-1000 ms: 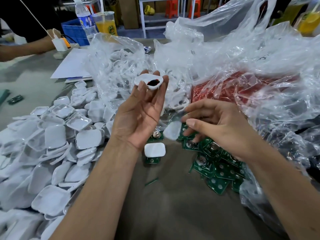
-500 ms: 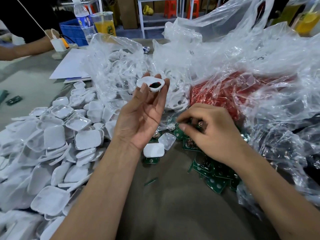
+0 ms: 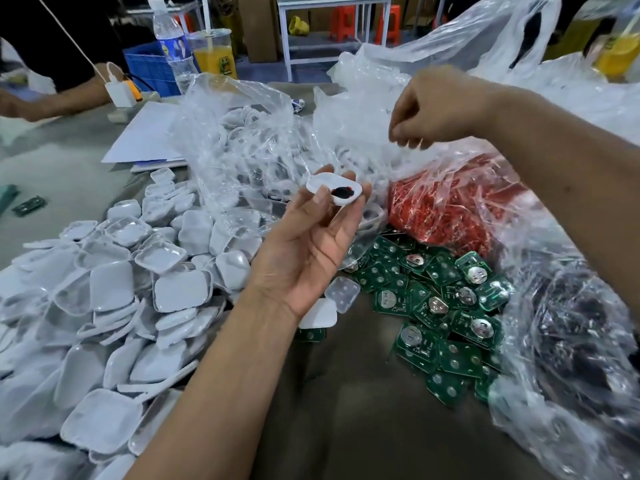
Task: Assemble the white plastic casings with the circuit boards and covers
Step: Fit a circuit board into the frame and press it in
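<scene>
Loads left tbh: left hand (image 3: 304, 251) pinches one white casing (image 3: 334, 192), no board in yet, right hand (image 3: 436, 109) fingers clutching the plastic bag (image 3: 363, 133)

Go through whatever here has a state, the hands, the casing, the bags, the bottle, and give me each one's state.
Left hand: palm up, fingertips holding a white casing.
White casing: open side up, dark part inside.
Right hand: raised, fingers pinching the clear plastic bag.
Clear plastic bag: crumpled, lifted at one edge.
Circuit boards: loose, heaped on the table.
Water bottle: upright, capped.
</scene>
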The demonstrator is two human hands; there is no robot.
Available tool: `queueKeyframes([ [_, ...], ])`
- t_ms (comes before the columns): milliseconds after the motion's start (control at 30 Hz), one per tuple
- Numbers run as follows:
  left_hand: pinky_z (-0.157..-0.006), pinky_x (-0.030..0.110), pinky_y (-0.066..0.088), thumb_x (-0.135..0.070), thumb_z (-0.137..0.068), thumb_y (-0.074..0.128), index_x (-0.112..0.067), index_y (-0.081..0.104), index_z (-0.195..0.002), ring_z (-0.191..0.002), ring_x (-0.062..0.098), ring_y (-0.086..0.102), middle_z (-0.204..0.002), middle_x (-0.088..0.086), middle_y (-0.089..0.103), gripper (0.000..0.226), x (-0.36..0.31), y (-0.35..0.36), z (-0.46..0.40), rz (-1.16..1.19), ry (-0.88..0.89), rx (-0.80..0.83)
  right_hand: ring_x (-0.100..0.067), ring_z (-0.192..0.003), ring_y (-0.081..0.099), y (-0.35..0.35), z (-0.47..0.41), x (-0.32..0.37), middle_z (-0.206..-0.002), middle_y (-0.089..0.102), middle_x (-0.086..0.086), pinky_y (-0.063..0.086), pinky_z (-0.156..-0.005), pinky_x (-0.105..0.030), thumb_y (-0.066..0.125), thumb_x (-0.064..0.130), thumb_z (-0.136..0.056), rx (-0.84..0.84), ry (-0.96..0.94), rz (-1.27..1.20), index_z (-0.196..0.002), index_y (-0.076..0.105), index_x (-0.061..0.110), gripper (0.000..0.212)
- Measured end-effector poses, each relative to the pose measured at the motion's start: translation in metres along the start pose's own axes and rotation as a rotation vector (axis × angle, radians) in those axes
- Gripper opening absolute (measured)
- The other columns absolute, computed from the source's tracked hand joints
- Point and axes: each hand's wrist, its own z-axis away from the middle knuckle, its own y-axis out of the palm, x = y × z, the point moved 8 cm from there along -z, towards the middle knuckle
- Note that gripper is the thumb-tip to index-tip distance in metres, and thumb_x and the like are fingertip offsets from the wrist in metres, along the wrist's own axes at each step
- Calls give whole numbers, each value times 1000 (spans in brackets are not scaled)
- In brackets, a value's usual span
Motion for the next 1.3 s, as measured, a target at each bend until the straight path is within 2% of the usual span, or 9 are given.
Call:
queueKeyframes([
  [67,-90,40,61,5,-68,78,-8,46,-142,-113,43,68,-124,25,66,82,1,-1,-1,-31,0,-13,-14,-72,73,17,-11,3,-88,79,-3,57,-70,-26,70,7,-95,124,-21,118,-101,82,11,14],
  [233,-91,38,61,1,-69,78,-6,48,-141,-113,41,68,-121,23,67,78,4,-4,-1,-77,-5,-38,-31,-123,62,39,-25,6,-133,69,-9,50,-104,-37,64,9,-97,13,-98,351,-129,72,11,33],
  [433,-92,39,60,3,-72,76,-1,37,-153,-107,43,70,-121,26,67,91,4,-4,0,-59,-6,-36,-35,-93,69,52,-22,2,-97,75,-17,60,-78,-37,72,-3,-77,2,-24,411,-84,76,10,15],
  [667,-93,38,60,0,-75,75,0,35,-155,-108,41,70,-125,25,64,89,3,-3,1,-43,0,-39,-43,-97,68,18,-16,-12,-109,72,-24,57,-88,-46,69,19,-99,-245,46,311,-108,73,4,18],
  [800,-92,38,60,1,-72,76,-1,39,-152,-107,41,71,-125,26,64,88,4,-2,1,-40,-11,-37,-29,-96,72,-19,24,-11,-106,74,-13,58,-89,-43,61,20,-105,-576,38,-60,-113,66,6,17],
  [867,-92,38,60,1,-72,76,-6,44,-146,-108,41,70,-124,26,65,81,6,-2,1,-49,-21,-33,-17,-80,72,-21,52,-15,-97,74,-8,58,-72,-31,61,18,-105,-617,37,-436,-111,63,5,14],
  [1033,-91,37,61,-1,-71,78,-9,47,-139,-109,39,70,-122,23,67,75,7,-3,2,-78,-26,-39,-8,-63,58,66,111,-11,-95,72,-12,49,-51,-18,58,19,-104,-30,232,-1507,-106,67,0,22],
  [1133,-88,35,62,-2,-70,79,-9,50,-132,-110,38,70,-119,21,69,69,8,-4,1,-106,-25,-38,-10,-75,64,93,133,-11,-98,73,-11,55,-62,-16,65,16,-94,104,216,-1682,-119,67,-6,32],
  [1300,-85,35,62,0,-66,79,-5,56,-128,-112,37,70,-120,18,70,66,11,-7,1,-164,-25,-57,-17,-85,75,103,135,-21,-107,77,-20,58,-67,-18,60,1,-96,-23,205,-1679,-115,71,-5,23],
])
